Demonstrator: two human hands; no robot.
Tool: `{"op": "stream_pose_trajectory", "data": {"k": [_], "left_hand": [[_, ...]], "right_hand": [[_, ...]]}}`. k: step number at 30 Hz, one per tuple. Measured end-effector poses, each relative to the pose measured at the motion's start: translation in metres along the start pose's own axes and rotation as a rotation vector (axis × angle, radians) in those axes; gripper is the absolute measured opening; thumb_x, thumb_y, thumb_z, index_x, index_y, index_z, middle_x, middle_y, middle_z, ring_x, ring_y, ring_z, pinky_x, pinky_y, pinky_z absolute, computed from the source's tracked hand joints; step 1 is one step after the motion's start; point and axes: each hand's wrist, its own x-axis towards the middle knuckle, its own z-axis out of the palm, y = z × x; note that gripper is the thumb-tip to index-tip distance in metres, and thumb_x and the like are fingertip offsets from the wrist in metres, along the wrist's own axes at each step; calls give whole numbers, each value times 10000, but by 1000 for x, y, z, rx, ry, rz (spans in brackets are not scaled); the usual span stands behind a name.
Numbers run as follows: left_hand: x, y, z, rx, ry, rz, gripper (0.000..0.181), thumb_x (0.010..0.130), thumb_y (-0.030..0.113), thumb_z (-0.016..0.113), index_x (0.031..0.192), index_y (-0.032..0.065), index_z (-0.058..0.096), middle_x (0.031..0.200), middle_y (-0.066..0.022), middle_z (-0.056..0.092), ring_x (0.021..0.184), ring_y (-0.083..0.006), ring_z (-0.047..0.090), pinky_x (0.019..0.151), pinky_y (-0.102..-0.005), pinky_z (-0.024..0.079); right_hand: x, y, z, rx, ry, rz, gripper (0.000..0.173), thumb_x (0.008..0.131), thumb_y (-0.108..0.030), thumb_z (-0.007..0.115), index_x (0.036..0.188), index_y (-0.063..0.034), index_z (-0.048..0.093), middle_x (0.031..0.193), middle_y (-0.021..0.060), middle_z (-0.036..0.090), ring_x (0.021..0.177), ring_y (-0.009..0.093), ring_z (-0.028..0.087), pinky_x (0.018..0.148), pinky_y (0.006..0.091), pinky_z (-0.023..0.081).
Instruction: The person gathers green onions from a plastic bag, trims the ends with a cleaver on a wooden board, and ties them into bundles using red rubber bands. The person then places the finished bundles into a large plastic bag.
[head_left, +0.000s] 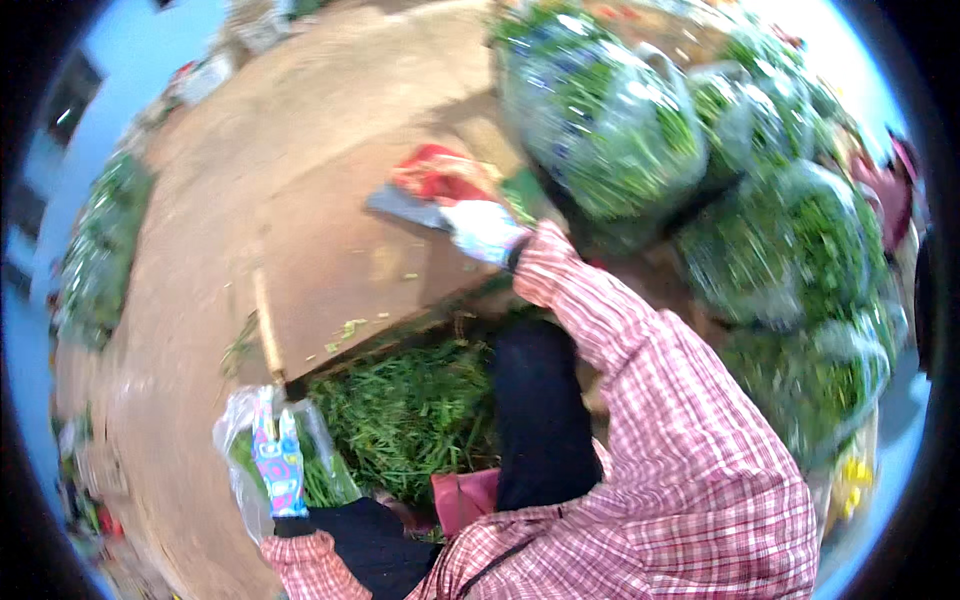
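Note:
My left hand (277, 465), in a blue and pink patterned glove, lies on a clear plastic bag (240, 495) of leafy green vegetables (326, 476) beside my knee. Its fingers point away from me, some of them apart; whether they grip the film is not clear. Out over the low wooden board (337, 277), my gloved right hand (484, 229) is closed at the end of a grey, flat blade, apparently a cleaver (409, 206). Motion blurs it. Just beyond the blade is a crumpled red and orange bag or cloth (439, 176).
Loose cut greens (409, 420) are heaped between my legs, below the board's near edge. Large clear bags packed with greens (607, 127) crowd the right side. Another row of bagged greens (105, 247) lies far left. A person (889, 191) is at the right rim.

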Motion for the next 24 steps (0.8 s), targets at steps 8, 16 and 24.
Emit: {"op": "stream_pose_trajectory", "data": {"k": [8, 16, 24], "left_hand": [[84, -53, 167, 33, -14, 129, 542, 997, 267, 477, 1447, -4, 341, 1487, -197, 360, 1390, -324, 315, 1143, -387, 241], [68, 131, 176, -403, -341, 428, 483, 988, 250, 471, 1392, -12, 437, 1431, -174, 455, 1326, -297, 432, 1105, -384, 312], [22, 80, 162, -249, -356, 134, 406, 989, 213, 434, 1296, -31, 539, 1323, -179, 557, 1219, -313, 523, 1057, -399, 373]], "right_hand": [[-171, 89, -119, 577, 48, 523, 316, 906, -233, 597, 1130, -18, 658, 987, 100, 694, 816, 187, 640, 743, 329, 514], [-447, 154, 21, -2, -362, 1302, 342, 851, -262, 591, 1129, -83, 676, 1087, 167, 679, 1021, 334, 638, 916, 415, 488], [-499, 188, 94, -463, -531, 1348, 219, 788, -254, 587, 820, -78, 713, 839, 179, 695, 820, 387, 668, 750, 465, 534]]}}
